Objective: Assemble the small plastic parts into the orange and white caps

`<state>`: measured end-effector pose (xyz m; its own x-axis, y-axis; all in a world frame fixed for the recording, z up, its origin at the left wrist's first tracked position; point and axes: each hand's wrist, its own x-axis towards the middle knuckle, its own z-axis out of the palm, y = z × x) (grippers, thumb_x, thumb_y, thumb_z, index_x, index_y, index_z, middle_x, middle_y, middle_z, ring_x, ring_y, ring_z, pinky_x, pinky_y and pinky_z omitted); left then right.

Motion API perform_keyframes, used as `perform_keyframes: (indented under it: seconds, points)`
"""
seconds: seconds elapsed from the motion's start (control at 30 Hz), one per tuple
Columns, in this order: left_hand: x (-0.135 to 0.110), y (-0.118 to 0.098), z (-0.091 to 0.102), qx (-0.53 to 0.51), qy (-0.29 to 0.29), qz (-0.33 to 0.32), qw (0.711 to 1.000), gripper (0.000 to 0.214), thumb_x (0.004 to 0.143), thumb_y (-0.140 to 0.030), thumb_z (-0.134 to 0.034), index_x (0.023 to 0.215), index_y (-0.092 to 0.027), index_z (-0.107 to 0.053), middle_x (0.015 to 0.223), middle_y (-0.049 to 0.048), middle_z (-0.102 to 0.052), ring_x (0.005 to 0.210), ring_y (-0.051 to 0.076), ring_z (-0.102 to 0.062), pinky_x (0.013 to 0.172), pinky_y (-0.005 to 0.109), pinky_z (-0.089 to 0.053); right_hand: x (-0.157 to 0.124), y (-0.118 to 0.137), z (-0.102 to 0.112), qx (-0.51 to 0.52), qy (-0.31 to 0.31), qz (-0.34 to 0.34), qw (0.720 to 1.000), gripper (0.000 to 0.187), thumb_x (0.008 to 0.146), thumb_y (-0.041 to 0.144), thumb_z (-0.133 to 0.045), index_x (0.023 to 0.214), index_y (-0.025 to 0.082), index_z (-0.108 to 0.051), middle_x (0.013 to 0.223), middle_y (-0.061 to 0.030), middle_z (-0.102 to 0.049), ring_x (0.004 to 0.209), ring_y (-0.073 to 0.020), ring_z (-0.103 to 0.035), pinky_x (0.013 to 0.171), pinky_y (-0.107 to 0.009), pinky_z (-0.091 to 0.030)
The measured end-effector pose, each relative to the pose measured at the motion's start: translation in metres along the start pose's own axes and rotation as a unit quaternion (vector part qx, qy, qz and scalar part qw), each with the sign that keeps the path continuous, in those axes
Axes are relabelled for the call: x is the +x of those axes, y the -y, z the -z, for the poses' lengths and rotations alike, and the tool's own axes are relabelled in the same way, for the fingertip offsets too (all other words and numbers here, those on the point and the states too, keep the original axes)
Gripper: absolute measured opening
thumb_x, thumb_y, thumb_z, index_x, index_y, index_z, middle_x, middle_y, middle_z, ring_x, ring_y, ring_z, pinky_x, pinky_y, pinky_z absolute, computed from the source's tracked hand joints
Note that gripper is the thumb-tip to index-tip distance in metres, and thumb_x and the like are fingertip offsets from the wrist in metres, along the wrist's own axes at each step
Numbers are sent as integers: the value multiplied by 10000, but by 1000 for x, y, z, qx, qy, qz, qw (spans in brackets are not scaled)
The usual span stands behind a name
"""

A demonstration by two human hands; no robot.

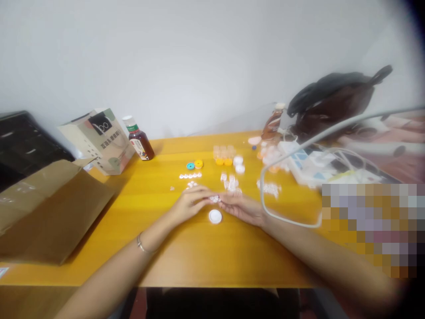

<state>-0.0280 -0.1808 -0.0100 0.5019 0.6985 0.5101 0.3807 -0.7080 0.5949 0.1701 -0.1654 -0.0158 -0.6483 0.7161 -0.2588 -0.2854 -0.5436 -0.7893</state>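
My left hand (195, 201) and my right hand (241, 207) meet over the middle of the table, fingers closed from both sides on a small cluster of white pieces (214, 199). Blur hides what kind of pieces these are. Just below the fingers a round white lid-like disc (215, 216) lies on the table. Beyond my left hand are loose white pieces (191, 184) and a row of small white pieces (190, 176). Clear-white small parts (231, 182) lie behind my right hand, with another pile of them (269, 188) farther right.
A blue ring-shaped piece (190, 166), a yellow one (198, 164), yellow-capped clear containers (224, 155) and white caps (238, 164) stand farther back. Left are a cardboard box (56, 208), a paper bag (102, 141) and a sauce bottle (139, 139). A white cable (262, 190) loops at right, near a drink bottle (272, 122).
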Motion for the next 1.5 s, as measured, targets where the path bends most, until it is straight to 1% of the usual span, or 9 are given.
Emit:
perform_keyframes:
  seconds: [0.3,0.47,0.6,0.83,0.97,1.17,1.27,1.33,1.5]
  points:
    - [2,-3,1,-36,6,38,999,233,808,-216,-513,1010,-198,-629,950,70,-625,899,163,-567,839,329,-443,-1,-6,-14,-101,-76,86,988,158,645,243,-696,748,131,-652,699,1,-646,636,-66,-596,654,-181,-494]
    - [1,1,-9,-147,-78,150,975,361,762,-232,-574,1120,-187,-552,982,81,-628,857,156,-591,849,333,-457,1,-8,-18,-116,-113,122,979,162,625,277,-703,694,149,-633,668,10,-650,632,-84,-613,679,-223,-489]
    - [2,0,-13,-218,-89,219,947,313,715,-268,-627,1001,-145,-602,940,87,-646,848,163,-603,835,323,-467,3,-10,-16,-132,-123,134,974,182,616,298,-705,706,157,-634,697,-2,-664,668,-102,-621,721,-260,-488]
    - [4,-1,-14,-244,-95,264,928,240,693,-292,-640,868,-129,-631,857,71,-663,788,159,-613,791,305,-465,6,-14,-17,-204,-129,159,957,213,621,343,-689,690,157,-613,664,7,-643,657,-109,-597,710,-281,-474]
    - [4,-2,-15,-234,-93,264,931,206,702,-290,-630,831,-129,-624,812,60,-658,734,146,-609,748,283,-466,6,-10,-19,-302,-150,179,924,219,650,364,-655,673,155,-596,640,10,-619,625,-111,-568,672,-276,-448]
    - [3,-4,-9,-211,-91,249,941,204,709,-295,-627,833,-135,-606,805,51,-642,740,134,-594,739,265,-457,-7,1,-15,-465,-111,195,856,314,647,410,-643,822,166,-553,732,-6,-571,628,-110,-514,590,-251,-424]
    - [0,-7,-4,-210,-32,222,952,196,721,-290,-618,826,-126,-600,781,52,-633,720,128,-587,714,257,-459,-13,0,-13,-569,-60,189,798,436,542,375,-727,877,178,-531,747,6,-529,619,-108,-469,571,-246,-406]
    - [-2,-10,-1,-194,12,204,960,187,731,-283,-609,820,-119,-602,772,56,-630,717,127,-580,708,256,-457,-13,-2,-12,-609,-33,190,770,383,541,329,-730,828,177,-527,749,4,-526,647,-117,-472,593,-250,-401]
    - [-4,-17,-2,-129,75,178,973,173,765,-283,-570,806,-122,-616,775,59,-641,728,131,-578,708,253,-447,-8,-9,-10,-629,-28,218,746,219,623,268,-666,750,177,-512,710,5,-523,642,-120,-475,587,-241,-381]
